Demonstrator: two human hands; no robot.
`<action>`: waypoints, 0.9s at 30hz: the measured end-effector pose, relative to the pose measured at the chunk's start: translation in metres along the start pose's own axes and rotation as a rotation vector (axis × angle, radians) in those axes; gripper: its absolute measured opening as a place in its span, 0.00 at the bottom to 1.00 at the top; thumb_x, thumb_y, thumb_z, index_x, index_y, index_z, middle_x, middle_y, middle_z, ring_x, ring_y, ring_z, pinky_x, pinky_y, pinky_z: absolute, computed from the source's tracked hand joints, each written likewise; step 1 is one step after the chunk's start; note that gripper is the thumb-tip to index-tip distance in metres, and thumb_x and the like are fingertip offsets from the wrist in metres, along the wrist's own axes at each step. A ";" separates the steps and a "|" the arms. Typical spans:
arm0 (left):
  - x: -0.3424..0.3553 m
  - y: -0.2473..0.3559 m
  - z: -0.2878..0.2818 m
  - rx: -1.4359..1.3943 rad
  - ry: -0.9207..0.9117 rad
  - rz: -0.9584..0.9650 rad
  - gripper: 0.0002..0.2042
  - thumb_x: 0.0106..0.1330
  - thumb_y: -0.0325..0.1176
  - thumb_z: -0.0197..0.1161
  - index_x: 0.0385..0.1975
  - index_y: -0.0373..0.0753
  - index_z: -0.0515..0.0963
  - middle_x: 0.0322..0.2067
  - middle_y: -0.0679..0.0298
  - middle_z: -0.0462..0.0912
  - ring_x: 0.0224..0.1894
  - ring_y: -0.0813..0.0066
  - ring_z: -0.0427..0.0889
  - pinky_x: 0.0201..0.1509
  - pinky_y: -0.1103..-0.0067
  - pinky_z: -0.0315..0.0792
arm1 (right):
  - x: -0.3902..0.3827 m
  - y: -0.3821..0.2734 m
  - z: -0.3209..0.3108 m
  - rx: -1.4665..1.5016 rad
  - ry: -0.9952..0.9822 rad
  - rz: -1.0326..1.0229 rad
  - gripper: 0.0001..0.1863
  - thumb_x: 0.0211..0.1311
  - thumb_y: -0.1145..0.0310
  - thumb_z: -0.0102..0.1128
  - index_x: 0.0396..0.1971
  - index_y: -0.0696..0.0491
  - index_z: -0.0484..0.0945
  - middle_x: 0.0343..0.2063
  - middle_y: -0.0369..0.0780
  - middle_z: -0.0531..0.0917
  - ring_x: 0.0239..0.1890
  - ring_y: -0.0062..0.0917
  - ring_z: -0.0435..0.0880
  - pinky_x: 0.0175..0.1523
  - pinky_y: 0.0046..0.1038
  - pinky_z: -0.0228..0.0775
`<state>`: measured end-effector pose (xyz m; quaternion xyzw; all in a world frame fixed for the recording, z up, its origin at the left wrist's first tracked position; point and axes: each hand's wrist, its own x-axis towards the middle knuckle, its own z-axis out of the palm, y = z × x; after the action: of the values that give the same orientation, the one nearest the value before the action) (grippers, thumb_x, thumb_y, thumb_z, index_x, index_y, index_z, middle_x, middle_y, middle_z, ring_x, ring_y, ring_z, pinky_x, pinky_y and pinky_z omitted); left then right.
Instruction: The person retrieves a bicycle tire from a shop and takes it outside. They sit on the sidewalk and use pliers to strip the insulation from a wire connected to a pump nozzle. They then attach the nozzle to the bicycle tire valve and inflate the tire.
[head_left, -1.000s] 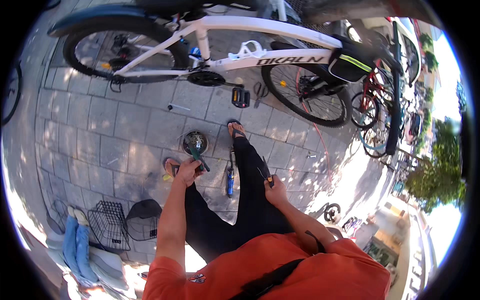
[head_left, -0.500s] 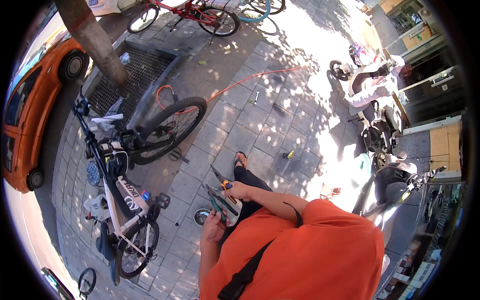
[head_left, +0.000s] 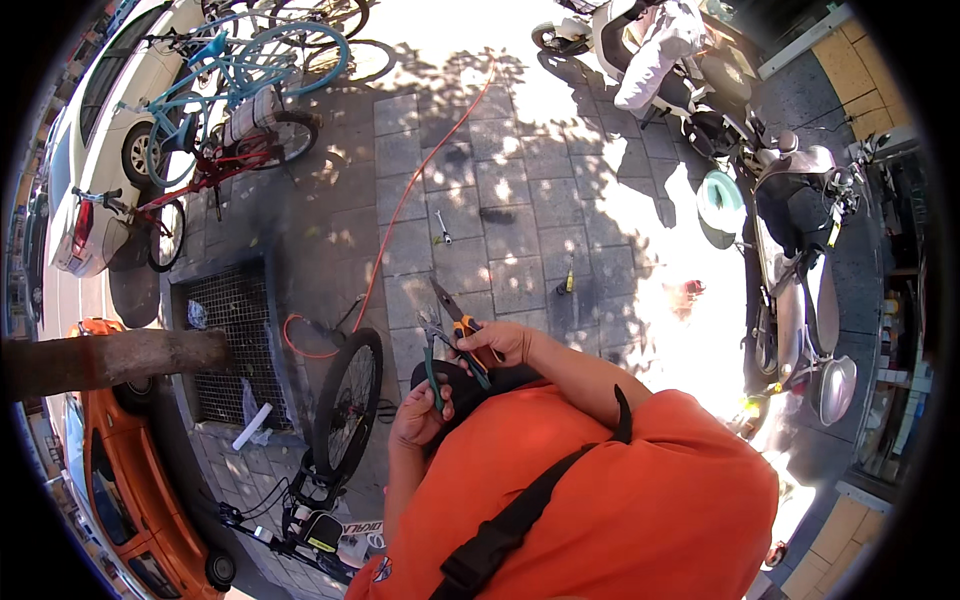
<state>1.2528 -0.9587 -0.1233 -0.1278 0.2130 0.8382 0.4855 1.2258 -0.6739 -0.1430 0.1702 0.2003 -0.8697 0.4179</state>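
In front of my orange shirt, my left hand [head_left: 424, 412] is closed on green-handled pliers [head_left: 431, 368], whose metal jaws point away from me. One of their green handles reaches across toward my other hand. Just to the right, my right hand [head_left: 503, 342] grips a second pair of pliers [head_left: 464, 325] with orange and black handles. Its long dark jaws point up and to the left. Both tools are close together and overlap in the picture, so I cannot tell whether they touch. My fingers hide parts of the handles.
A spanner [head_left: 443, 228] and a yellow-handled screwdriver [head_left: 568, 280] lie on the paving ahead. An orange hose [head_left: 400, 205] runs across it. At lower left stands a bicycle [head_left: 348, 405], near a tree trunk [head_left: 120, 362] and a metal grate [head_left: 235, 335]. Parked scooters [head_left: 785, 260] line the right.
My view has swung, so the bicycle now sits lower and more of the parked bikes at upper left shows. Both pliers remain in my hands; the orange-handled pair points more steeply away.
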 end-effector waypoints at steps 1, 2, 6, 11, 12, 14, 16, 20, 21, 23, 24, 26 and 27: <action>0.017 0.016 0.002 0.013 0.004 -0.052 0.17 0.78 0.35 0.58 0.61 0.36 0.73 0.43 0.60 0.79 0.37 0.67 0.79 0.43 0.72 0.74 | 0.003 -0.013 0.001 0.031 0.005 -0.046 0.10 0.69 0.68 0.68 0.45 0.52 0.78 0.41 0.39 0.85 0.39 0.28 0.86 0.47 0.36 0.83; 0.031 0.031 0.005 0.023 0.014 -0.090 0.16 0.78 0.35 0.58 0.61 0.36 0.73 0.43 0.61 0.79 0.37 0.67 0.79 0.43 0.72 0.74 | 0.006 -0.027 0.005 0.063 0.056 -0.092 0.09 0.69 0.68 0.67 0.44 0.52 0.79 0.40 0.39 0.85 0.38 0.29 0.86 0.46 0.36 0.83; 0.109 0.084 0.023 0.204 0.040 -0.318 0.15 0.79 0.37 0.57 0.59 0.37 0.75 0.44 0.66 0.82 0.40 0.71 0.83 0.44 0.77 0.78 | 0.023 -0.060 0.012 0.175 0.161 -0.255 0.05 0.71 0.68 0.64 0.40 0.54 0.80 0.33 0.40 0.84 0.34 0.31 0.86 0.44 0.38 0.83; 0.192 0.175 0.023 0.385 0.021 -0.527 0.15 0.79 0.38 0.58 0.58 0.37 0.78 0.42 0.66 0.84 0.37 0.73 0.84 0.42 0.77 0.79 | 0.050 -0.128 0.015 0.254 0.364 -0.403 0.06 0.73 0.68 0.62 0.38 0.54 0.80 0.28 0.39 0.83 0.31 0.32 0.85 0.40 0.37 0.83; 0.210 0.193 0.031 0.466 0.017 -0.562 0.16 0.79 0.38 0.58 0.58 0.37 0.78 0.42 0.66 0.85 0.37 0.73 0.84 0.42 0.78 0.79 | 0.055 -0.133 0.018 0.271 0.383 -0.455 0.06 0.73 0.68 0.62 0.38 0.54 0.80 0.28 0.39 0.83 0.31 0.31 0.85 0.40 0.37 0.83; 0.238 0.218 0.025 0.568 0.022 -0.639 0.16 0.79 0.39 0.58 0.59 0.38 0.78 0.43 0.66 0.85 0.37 0.75 0.84 0.42 0.79 0.79 | 0.067 -0.146 0.022 0.351 0.494 -0.512 0.05 0.73 0.68 0.62 0.40 0.53 0.79 0.29 0.38 0.83 0.31 0.30 0.85 0.40 0.34 0.83; 0.246 0.227 0.018 0.651 0.040 -0.686 0.16 0.79 0.40 0.58 0.59 0.38 0.78 0.43 0.66 0.86 0.37 0.76 0.84 0.41 0.80 0.79 | 0.072 -0.160 0.018 0.354 0.445 -0.508 0.05 0.71 0.69 0.64 0.40 0.52 0.78 0.29 0.37 0.83 0.32 0.29 0.85 0.38 0.33 0.83; 0.307 0.243 0.015 0.791 0.005 -0.724 0.15 0.79 0.39 0.58 0.57 0.38 0.79 0.42 0.67 0.88 0.34 0.79 0.83 0.38 0.80 0.79 | 0.075 -0.197 0.012 0.373 0.525 -0.590 0.07 0.72 0.67 0.63 0.41 0.55 0.79 0.32 0.39 0.84 0.34 0.31 0.86 0.42 0.37 0.83; 0.313 0.241 0.014 0.786 0.004 -0.742 0.14 0.79 0.38 0.57 0.56 0.38 0.79 0.41 0.68 0.88 0.33 0.79 0.82 0.37 0.81 0.79 | 0.077 -0.201 0.006 0.409 0.568 -0.563 0.08 0.73 0.66 0.62 0.41 0.55 0.79 0.32 0.39 0.83 0.35 0.31 0.85 0.43 0.37 0.82; 0.328 0.243 0.013 0.944 0.065 -0.670 0.18 0.78 0.39 0.57 0.61 0.35 0.77 0.44 0.66 0.88 0.34 0.80 0.82 0.38 0.79 0.79 | 0.092 -0.217 -0.024 0.442 0.480 -0.498 0.08 0.72 0.66 0.62 0.40 0.56 0.79 0.32 0.39 0.82 0.36 0.31 0.82 0.44 0.39 0.79; 0.332 0.244 0.019 1.006 0.123 -0.582 0.19 0.78 0.39 0.56 0.61 0.35 0.77 0.44 0.66 0.88 0.33 0.82 0.81 0.38 0.80 0.79 | 0.097 -0.235 -0.027 0.444 0.448 -0.471 0.08 0.72 0.66 0.62 0.40 0.56 0.79 0.32 0.39 0.82 0.35 0.31 0.82 0.43 0.38 0.78; 0.343 0.256 0.027 1.252 0.161 -0.443 0.21 0.75 0.40 0.59 0.60 0.32 0.78 0.43 0.60 0.88 0.34 0.71 0.85 0.41 0.74 0.79 | 0.103 -0.266 -0.028 0.400 0.481 -0.456 0.09 0.72 0.64 0.63 0.39 0.55 0.79 0.32 0.39 0.82 0.36 0.30 0.82 0.44 0.38 0.78; 0.344 0.257 0.015 1.450 0.175 -0.218 0.20 0.74 0.41 0.60 0.58 0.33 0.79 0.43 0.58 0.88 0.37 0.64 0.86 0.44 0.70 0.79 | 0.108 -0.275 -0.043 0.323 0.491 -0.422 0.09 0.72 0.64 0.64 0.38 0.55 0.79 0.31 0.39 0.82 0.35 0.30 0.83 0.41 0.36 0.78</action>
<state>0.8591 -0.8033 -0.1954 0.1384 0.7376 0.4205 0.5099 0.9484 -0.5668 -0.1739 0.3927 0.1852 -0.8904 0.1365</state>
